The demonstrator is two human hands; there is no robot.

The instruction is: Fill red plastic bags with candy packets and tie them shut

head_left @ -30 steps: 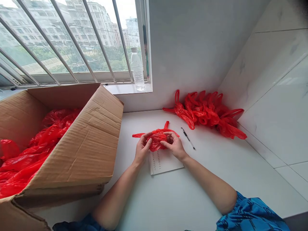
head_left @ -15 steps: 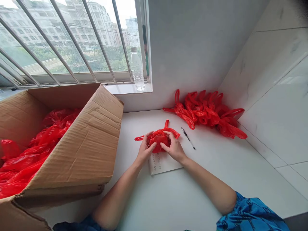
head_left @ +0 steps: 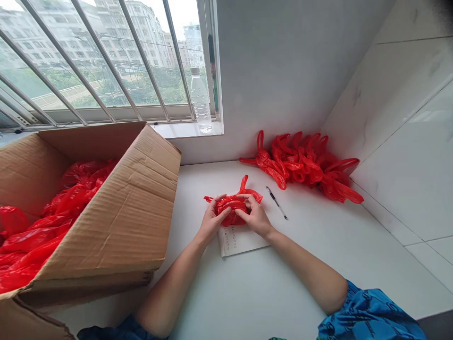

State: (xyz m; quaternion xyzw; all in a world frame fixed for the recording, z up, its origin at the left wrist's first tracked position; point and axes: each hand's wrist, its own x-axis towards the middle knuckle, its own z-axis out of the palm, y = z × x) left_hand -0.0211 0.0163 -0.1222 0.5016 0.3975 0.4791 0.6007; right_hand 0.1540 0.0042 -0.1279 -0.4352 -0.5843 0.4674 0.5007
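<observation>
A red plastic bag (head_left: 233, 217) lies bunched up over the top part of an open notebook (head_left: 244, 244). My left hand (head_left: 213, 218) grips its left side, thumb in front and fingers behind. On the opposite side my right hand (head_left: 255, 216) holds the bag in the same way, the two thumbs pointing toward each other. One handle loop sticks up behind the fingers. Whatever may be inside the bag is hidden. Handwritten columns show on the notebook page below the bag. To the right of my right hand lies a black-and-clear pen (head_left: 276, 203).
A large cardboard box (head_left: 116, 208) with red bags inside stands on the left. More red bags (head_left: 304, 163) are heaped at the back right against the wall. A clear water bottle (head_left: 201, 104) stands on the windowsill by the barred window (head_left: 106, 61).
The bag between my hands has gone from a smooth, rounded front to a folded, crumpled one. Its left handle has drawn in toward my left hand.
</observation>
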